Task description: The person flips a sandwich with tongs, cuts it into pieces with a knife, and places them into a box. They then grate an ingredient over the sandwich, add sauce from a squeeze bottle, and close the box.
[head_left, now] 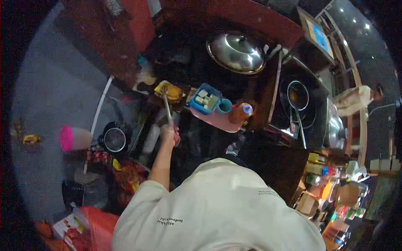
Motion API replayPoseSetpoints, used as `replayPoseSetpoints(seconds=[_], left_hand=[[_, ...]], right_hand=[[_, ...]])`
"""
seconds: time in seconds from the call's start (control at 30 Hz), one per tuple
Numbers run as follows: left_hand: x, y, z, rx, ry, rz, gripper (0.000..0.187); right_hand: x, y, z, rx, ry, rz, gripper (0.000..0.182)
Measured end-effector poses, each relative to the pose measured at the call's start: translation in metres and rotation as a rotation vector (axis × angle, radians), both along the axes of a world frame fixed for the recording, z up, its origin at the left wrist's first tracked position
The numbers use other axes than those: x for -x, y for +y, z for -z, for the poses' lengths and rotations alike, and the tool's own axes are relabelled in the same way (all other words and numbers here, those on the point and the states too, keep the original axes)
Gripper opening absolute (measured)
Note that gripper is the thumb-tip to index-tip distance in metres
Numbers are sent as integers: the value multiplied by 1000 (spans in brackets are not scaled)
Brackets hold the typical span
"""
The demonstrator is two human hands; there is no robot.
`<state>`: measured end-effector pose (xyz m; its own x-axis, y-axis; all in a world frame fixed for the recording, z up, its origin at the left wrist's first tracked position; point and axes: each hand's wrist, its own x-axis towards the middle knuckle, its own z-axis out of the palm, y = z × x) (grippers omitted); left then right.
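Head view: left hand (168,134)'s wrapped around a long metal utensil (168,112), probably light and stiff, so grab the reddish handle (176,137). Tip's at yellow-brown food (174,93) beyond the hand, likely soft, maybe greasy. Blue tub (194,104)'s off to its right. Right hand's out of view, can't tell.
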<state>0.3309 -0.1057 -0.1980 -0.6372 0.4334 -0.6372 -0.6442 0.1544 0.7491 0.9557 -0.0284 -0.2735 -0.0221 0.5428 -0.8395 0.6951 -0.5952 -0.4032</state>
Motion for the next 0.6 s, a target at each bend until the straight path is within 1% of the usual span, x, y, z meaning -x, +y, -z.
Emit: replayPoseSetpoints(seconds=[0.03, 0.1, 0.17, 0.23, 0.27, 0.3, 0.33, 0.37, 0.4, 0.43, 0.47, 0.5, 0.53, 0.57, 0.6], left_hand=[[0, -21, 0, 23, -34, 46, 39], [-5, -63, -18, 59, -104, 49, 36], [-15, -91, -66, 205, -129, -58, 34], [-9, -126, -90, 139, -93, 28, 32], [8, -127, -98, 127, -65, 27, 32], [27, -128, -107, 122, 103, 15, 29], [43, -127, -116, 119, 268, 2, 26], [64, -110, -144, 135, 448, 64, 22], [92, -83, -184, 151, 629, 117, 17], [120, -58, -217, 82, 835, 144, 15], [151, -32, -245, 257, 1416, 162, 20], [188, -8, -261, 191, 1586, 101, 23], [204, 21, -307, 332, 1571, 114, 22], [224, 42, -340, 400, 1842, 110, 24], [255, 65, -358, 581, 1867, 116, 28]], right_hand=[[4, 2, -1, -26, -10, -72, 14], [18, 6, 0, -89, -19, -205, 14], [35, 11, 8, -170, -16, -320, 13], [59, 17, 21, -271, -6, -418, 13], [71, 16, 34, -323, -2, -464, 12], [36, 16, 135, -580, 80, -694, 12], [2, 38, 196, -594, 99, -688, 12], [-15, 36, 253, -672, 213, -886, 15], [10, 48, 270, -754, 328, -1090, 20], [68, 54, 193, -778, 346, -1096, 20], [108, 62, 172, -803, 357, -1105, 20], [146, 71, 155, -830, 366, -1113, 20], [179, 80, 140, -857, 369, -1119, 20], [206, 86, 127, -879, 368, -1121, 20], [231, 92, 115, -904, 363, -1121, 20]])
